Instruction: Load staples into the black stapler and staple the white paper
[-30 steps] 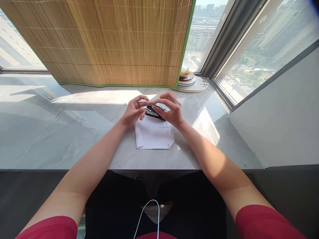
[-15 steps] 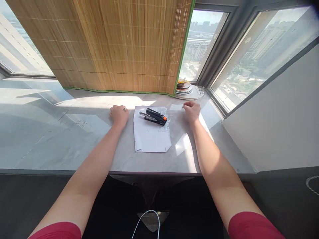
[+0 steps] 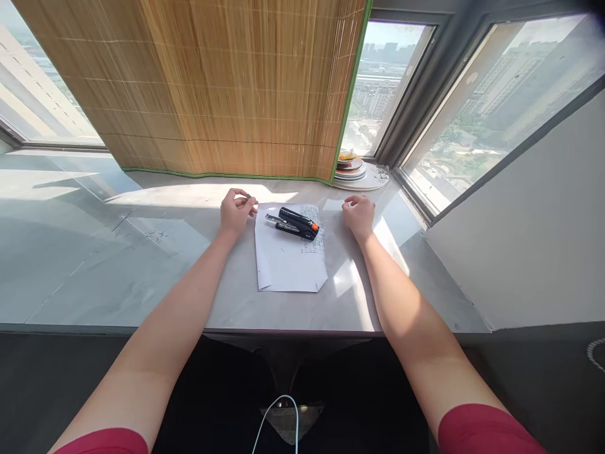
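A black stapler [image 3: 293,222] with an orange tab lies on the far end of a white sheet of paper [image 3: 287,265] on the grey stone sill. Short strips of staples [image 3: 316,242] lie on the sheet beside it. My left hand [image 3: 235,213] is just left of the sheet, thumb and forefinger pinched on a small silvery piece [image 3: 247,197]. My right hand [image 3: 359,214] rests on the sill right of the sheet with curled fingers and nothing visible in them, next to a small white paper scrap [image 3: 333,205].
A bamboo blind [image 3: 227,88] with green edging hangs down to the sill behind the paper. A stack of plates [image 3: 352,169] sits in the far right corner by the window frame. A white wall panel [image 3: 529,221] bounds the sill on the right.
A second ago both hands held a thin strip together above the stapler. They then parted to either side of the sheet, and my left hand has since moved back towards it, pinching a small piece.
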Demonstrator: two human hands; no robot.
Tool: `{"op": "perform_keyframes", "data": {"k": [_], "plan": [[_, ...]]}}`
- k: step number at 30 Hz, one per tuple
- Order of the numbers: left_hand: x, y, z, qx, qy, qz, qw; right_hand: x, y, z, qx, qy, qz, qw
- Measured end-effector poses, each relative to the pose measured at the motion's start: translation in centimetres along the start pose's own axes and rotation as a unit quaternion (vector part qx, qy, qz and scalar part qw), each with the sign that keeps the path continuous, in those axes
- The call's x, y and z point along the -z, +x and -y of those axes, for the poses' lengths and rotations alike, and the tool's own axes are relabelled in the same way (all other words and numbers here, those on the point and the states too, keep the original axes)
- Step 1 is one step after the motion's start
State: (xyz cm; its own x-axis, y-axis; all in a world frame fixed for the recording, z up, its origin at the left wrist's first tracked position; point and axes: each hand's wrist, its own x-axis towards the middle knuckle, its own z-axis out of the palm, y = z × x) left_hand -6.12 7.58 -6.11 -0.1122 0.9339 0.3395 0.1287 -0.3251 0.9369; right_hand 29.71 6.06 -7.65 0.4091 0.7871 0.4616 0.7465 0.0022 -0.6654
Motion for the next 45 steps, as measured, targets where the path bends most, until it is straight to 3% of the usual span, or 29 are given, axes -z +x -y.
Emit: {"op": "perform_keyframes", "data": {"k": [3, 7, 10, 13, 17, 26, 41, 45], "plan": [[0.0, 0.3, 0.1, 0.055, -0.089, 0.006, 0.994, 0.0, -1.4, 3.0, 0.096, 0.058, 0.003, 0.994], [-0.1, 0.5, -0.2, 0.101, -0.150, 0.001, 0.984, -0.8, -4.2, 7.1, 0.224, 0.158, 0.147, 0.951], [-0.1, 0.4, -0.5, 0.108, -0.164, 0.021, 0.980, -1.8, -5.6, 8.4, 0.265, 0.159, 0.239, 0.921], [-0.1, 0.2, -0.6, 0.114, -0.148, 0.063, 0.980, -2.4, -6.0, 8.3, 0.248, 0.140, 0.282, 0.916], [-0.4, -0.1, -0.5, 0.104, -0.113, 0.107, 0.982, -2.5, -6.0, 7.9, 0.209, 0.140, 0.297, 0.921], [-0.8, -0.7, -1.1, 0.052, -0.065, 0.150, 0.985, -2.5, -6.0, 7.9, 0.205, 0.148, 0.302, 0.919], [-0.9, -0.8, -0.8, -0.008, -0.044, 0.187, 0.981, -2.2, -5.7, 8.1, 0.243, 0.146, 0.311, 0.907], [-1.0, -0.9, -1.1, 0.007, -0.070, 0.186, 0.980, -2.2, -5.7, 8.1, 0.245, 0.142, 0.312, 0.907]]}}
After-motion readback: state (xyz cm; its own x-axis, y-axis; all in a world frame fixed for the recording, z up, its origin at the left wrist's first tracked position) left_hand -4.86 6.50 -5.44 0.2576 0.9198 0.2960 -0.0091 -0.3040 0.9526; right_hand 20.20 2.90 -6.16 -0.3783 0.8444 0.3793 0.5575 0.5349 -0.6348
